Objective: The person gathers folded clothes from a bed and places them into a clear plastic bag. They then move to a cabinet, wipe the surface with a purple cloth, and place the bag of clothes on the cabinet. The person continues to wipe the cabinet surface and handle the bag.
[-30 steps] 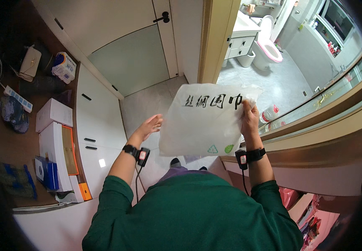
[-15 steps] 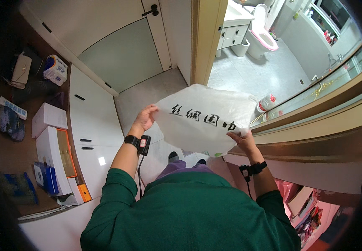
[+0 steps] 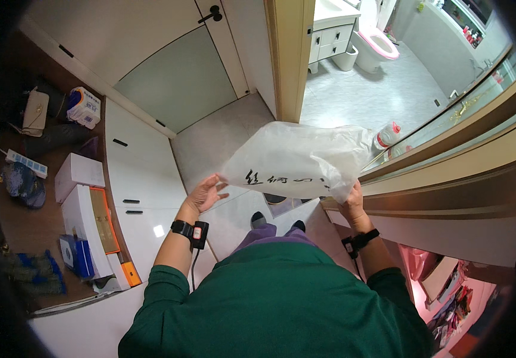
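The right hand [image 3: 353,206] is closed on the near right corner of the pale, translucent bag [image 3: 296,158], bunching the film there. The left hand [image 3: 205,196] is at the bag's left corner, some fingers spread; whether thumb and finger pinch the film is unclear.

The bag hangs between the two hands, beyond the person's feet [image 3: 258,219], its far side ballooned and its dark lettering [image 3: 279,179] partly lost in folds toward the right. The bottle [image 3: 387,135] stands on the floor just beyond the bag's far right end, and the curved door frame [image 3: 442,179] runs close along the right.

To handle film this limp well, the left hand would do best with a firm pinch right at the corner, since a light touch could let it slip. Drawing the hands gently apart should flatten the folds; swinging the bag right risks brushing the bottle or frame.
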`<state>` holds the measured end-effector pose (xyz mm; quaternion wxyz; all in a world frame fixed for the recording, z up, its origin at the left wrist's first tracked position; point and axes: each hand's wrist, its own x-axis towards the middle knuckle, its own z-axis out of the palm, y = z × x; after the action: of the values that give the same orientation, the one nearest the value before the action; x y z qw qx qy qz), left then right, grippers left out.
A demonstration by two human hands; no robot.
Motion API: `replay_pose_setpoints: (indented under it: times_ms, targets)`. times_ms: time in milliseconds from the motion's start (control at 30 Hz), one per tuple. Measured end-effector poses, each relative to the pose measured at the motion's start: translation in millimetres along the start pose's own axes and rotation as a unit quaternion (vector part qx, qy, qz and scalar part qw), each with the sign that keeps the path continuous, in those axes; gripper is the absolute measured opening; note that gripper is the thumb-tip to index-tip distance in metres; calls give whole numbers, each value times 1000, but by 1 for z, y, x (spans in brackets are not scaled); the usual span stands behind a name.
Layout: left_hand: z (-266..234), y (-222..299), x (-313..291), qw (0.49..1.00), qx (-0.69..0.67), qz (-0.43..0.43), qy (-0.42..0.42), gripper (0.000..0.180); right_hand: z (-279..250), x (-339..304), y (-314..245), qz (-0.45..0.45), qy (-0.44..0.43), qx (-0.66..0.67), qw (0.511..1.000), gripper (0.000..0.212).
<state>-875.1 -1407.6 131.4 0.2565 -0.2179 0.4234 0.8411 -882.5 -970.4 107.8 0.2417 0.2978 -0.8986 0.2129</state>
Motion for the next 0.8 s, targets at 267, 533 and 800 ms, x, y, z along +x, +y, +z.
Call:
replay_pose_setpoints:
  times_ms: [267, 533, 800]
  targets:
    - [-24, -4, 3, 969, -88, 231, 11, 11, 21, -6, -22, 50, -118, 154, 980, 29]
    - [-4, 67, -41, 929, 5, 370, 12, 15, 20, 16, -33, 376, -136, 326, 857, 91]
    - [56, 84, -69, 942, 108, 301, -100, 15, 73, 78, -72, 196, -137, 337, 911, 114]
